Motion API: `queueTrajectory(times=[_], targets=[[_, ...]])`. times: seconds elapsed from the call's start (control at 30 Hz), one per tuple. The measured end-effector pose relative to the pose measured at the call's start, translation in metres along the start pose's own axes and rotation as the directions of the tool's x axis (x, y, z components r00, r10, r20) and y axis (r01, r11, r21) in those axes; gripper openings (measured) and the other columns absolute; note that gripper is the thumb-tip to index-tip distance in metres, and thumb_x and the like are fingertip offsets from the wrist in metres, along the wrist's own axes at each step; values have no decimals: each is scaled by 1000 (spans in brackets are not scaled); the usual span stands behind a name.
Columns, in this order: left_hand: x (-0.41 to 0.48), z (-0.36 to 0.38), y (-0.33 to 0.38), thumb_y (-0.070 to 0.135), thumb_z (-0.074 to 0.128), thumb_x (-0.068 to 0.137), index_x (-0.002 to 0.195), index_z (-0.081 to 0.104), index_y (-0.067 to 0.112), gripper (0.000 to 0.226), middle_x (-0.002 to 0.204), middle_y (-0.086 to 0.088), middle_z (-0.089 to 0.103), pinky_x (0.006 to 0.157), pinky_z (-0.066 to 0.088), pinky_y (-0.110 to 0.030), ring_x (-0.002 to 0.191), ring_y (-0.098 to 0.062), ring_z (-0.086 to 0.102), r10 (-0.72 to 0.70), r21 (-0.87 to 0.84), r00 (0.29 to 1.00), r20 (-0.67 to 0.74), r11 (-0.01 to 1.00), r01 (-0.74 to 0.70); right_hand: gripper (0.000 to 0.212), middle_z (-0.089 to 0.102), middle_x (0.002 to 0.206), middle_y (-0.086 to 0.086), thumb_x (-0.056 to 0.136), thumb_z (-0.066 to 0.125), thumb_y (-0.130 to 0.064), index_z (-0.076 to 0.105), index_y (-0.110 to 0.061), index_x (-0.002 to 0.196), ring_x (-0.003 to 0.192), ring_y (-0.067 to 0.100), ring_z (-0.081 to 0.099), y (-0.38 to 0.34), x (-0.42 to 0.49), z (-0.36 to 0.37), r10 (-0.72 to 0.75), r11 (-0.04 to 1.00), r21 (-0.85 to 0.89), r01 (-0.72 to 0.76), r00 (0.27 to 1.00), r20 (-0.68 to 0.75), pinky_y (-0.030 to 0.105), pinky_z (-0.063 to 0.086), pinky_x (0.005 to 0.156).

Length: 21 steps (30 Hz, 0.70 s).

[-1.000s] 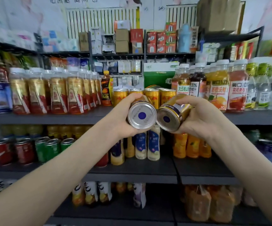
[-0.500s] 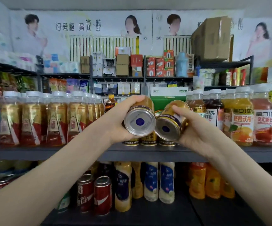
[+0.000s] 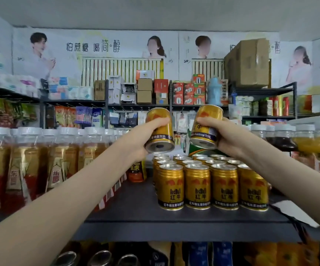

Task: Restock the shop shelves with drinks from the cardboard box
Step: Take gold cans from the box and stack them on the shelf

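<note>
Two gold cans are held aloft, one (image 3: 160, 129) clamped in the left hand (image 3: 136, 143), one (image 3: 206, 127) in the right hand (image 3: 230, 139), above the part-filled can block (image 3: 211, 181) on the shelf (image 3: 136, 214) (box unseen), so stocking seems underway.

Glossy gold metal can (image 3: 160, 129) in my left hand (image 3: 136, 143), same in my right (image 3: 230, 137) w/ silvery base, matt dark shelf (image 3: 136, 208), clear plastic bottles (image 3: 26, 160) w/ shiny labels, matt cardboard box (image 3: 248, 62)
</note>
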<state>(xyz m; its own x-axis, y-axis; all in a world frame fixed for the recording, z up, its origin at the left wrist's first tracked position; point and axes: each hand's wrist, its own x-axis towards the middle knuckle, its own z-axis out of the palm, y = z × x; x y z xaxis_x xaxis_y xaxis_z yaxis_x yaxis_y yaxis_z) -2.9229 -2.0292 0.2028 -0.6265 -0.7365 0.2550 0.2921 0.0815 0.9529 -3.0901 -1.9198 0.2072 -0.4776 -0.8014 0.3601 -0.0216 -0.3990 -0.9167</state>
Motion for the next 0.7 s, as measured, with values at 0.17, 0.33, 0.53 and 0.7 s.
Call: queueTrajectory(times=[0.17,0.33,0.53,0.7], targets=[[42,-9,-12,24,76,79,114,57,14,41,107,-11,69,91,52,-41,99,-27,66,65,119,998,-9,991,-64,61,62,114,12,76,75,-7,43,-16,127,92,26,66,8,45,-7,38,955,-298,-3,993,112,33,54,58],[80,-9,-29,18,79,74,124,53,18,57,114,-7,64,79,53,-38,103,-24,61,42,280,999,-21,959,-34,36,65,104,10,76,75,-5,56,-10,105,93,24,62,17,86,-13,43,858,-512,28,991,127,35,53,73],[106,-14,-50,6,77,75,124,51,15,56,114,-6,64,62,46,-32,91,-18,58,5,312,998,-59,950,14,43,70,101,13,70,79,-5,59,-4,109,95,28,67,39,115,-20,150,766,-642,-29,980,134,45,53,88],[114,-20,-55,6,74,78,132,47,13,60,113,-3,62,75,45,-34,103,-21,55,-21,380,1000,-12,925,24,45,67,109,12,72,77,-2,55,-7,111,106,30,61,46,126,-23,219,773,-633,-54,958,185,48,48,95]])
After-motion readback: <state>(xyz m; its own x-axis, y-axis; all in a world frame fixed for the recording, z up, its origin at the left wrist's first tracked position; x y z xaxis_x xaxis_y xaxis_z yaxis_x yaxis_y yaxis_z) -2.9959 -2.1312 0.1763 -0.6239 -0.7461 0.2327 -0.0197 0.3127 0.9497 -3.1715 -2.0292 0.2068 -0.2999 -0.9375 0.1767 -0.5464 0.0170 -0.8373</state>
